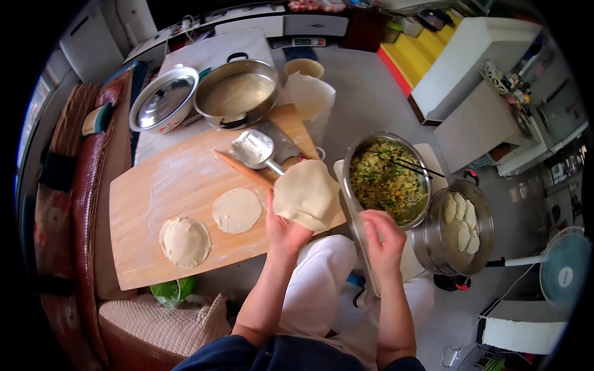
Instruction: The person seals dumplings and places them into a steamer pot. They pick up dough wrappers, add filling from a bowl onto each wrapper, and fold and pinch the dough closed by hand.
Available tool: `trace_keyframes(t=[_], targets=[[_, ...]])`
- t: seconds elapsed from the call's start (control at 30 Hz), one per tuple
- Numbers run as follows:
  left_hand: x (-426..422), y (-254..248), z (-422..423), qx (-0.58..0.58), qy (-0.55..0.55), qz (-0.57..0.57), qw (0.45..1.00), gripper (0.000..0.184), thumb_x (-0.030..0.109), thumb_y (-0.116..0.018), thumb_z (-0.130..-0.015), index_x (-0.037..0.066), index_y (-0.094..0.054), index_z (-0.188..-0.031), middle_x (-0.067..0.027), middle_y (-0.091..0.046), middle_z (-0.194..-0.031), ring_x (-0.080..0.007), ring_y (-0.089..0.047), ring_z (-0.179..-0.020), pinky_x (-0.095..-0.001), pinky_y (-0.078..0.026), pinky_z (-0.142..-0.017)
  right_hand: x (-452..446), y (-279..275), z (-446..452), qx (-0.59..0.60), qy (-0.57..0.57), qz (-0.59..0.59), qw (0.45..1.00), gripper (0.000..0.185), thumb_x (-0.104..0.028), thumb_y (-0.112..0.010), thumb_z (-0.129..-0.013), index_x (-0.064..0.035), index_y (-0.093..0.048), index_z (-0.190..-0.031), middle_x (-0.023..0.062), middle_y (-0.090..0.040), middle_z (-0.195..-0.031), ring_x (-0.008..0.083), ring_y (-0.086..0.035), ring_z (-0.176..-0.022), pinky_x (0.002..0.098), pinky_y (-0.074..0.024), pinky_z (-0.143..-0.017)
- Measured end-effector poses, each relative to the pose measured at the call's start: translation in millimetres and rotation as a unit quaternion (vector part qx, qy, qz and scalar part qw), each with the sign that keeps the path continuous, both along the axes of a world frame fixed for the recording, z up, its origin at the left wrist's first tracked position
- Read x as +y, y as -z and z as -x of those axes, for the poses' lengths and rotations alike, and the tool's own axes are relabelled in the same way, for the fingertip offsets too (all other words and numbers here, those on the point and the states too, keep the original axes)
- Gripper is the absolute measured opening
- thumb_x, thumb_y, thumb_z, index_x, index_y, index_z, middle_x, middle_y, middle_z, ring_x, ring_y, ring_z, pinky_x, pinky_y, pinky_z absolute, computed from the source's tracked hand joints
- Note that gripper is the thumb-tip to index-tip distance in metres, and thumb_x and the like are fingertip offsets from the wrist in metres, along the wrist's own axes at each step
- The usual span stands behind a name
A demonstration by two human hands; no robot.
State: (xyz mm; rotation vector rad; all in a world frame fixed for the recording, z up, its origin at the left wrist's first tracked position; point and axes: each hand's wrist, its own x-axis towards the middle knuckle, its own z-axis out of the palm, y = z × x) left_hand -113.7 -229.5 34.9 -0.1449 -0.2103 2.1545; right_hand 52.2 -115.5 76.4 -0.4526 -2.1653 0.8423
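A round, flat dough wrapper (306,195) lies draped over my left hand (286,230), which supports it from below above the board's right edge. My right hand (382,240) is closed beside the near rim of a steel bowl of chopped filling (385,176); whatever its fingers hold, if anything, is hidden. Dark chopsticks (413,166) rest in the filling, apart from that hand. On the wooden board (145,191) lie a flat dough round (237,211) and a stack of dough rounds (185,242). A rolling pin (238,166) and a metal scoop with flour (253,147) lie behind the wrapper.
At right, a steel steamer pot (455,247) holds several folded dumplings (461,216). A wide pan (236,93) and a lidded basin (164,99) stand beyond the board. A fan (564,272) stands far right. A green bowl (172,290) sits below the board's near edge.
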Motion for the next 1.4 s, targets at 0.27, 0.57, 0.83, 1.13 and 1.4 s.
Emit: trace_keyframes(t=[0.27,0.57,0.83,1.13,1.4], targets=[[56,-17,-46,0.077,0.047,-0.054,0.994,0.052,0.037,-0.039,-0.104,0.013,-0.039,-0.150,-0.0098,-0.034,-0.158,-0.0313,-0.033,-0.145,-0.0532,-0.028,-0.118,30,59,-11,0.107,-0.061,0.647,0.752,0.044,-0.036,-0.056,-0.102,-0.0060,-0.054,-0.134,0.0061,-0.068,-0.112,0.0174,-0.068,-0.093,0.0321,-0.0575,-0.072],[48,-1,-53,0.160,-0.018,-0.011,0.987,0.060,0.049,-0.038,-0.104,0.014,-0.034,-0.152,-0.0070,-0.030,-0.160,-0.0307,-0.030,-0.146,-0.0511,-0.030,-0.118,22,24,10,0.084,-0.080,0.545,0.831,0.061,0.000,-0.070,-0.086,0.0002,-0.047,-0.142,0.0080,-0.066,-0.114,0.0142,-0.065,-0.100,0.0296,-0.0558,-0.085],[36,-16,-43,0.031,-0.017,-0.034,0.999,0.048,0.038,-0.049,-0.101,0.014,-0.048,-0.143,-0.0101,-0.047,-0.149,-0.0321,-0.044,-0.137,-0.0526,-0.039,-0.112,2,-16,24,0.123,-0.126,0.477,0.861,0.072,0.013,-0.062,-0.080,-0.0018,-0.041,-0.147,0.0092,-0.061,-0.118,0.0143,-0.061,-0.107,0.0280,-0.0500,-0.094],[18,-5,-40,0.146,0.015,0.124,0.981,0.041,0.035,-0.050,-0.101,0.017,-0.051,-0.138,-0.0046,-0.057,-0.137,-0.0251,-0.056,-0.123,-0.0433,-0.050,-0.100,-3,31,19,0.071,-0.090,0.499,0.859,0.047,0.002,-0.060,-0.092,0.0037,-0.049,-0.138,0.0110,-0.064,-0.115,0.0160,-0.064,-0.100,0.0299,-0.0539,-0.088],[28,33,-47,0.083,0.060,0.136,0.985,0.041,0.030,-0.054,-0.100,0.008,-0.054,-0.134,-0.0106,-0.061,-0.128,-0.0278,-0.060,-0.115,-0.0417,-0.052,-0.096,4,71,16,0.056,-0.022,0.641,0.765,0.036,-0.014,-0.070,-0.092,0.0039,-0.061,-0.122,0.0093,-0.067,-0.110,0.0179,-0.066,-0.100,0.0322,-0.0575,-0.081]])
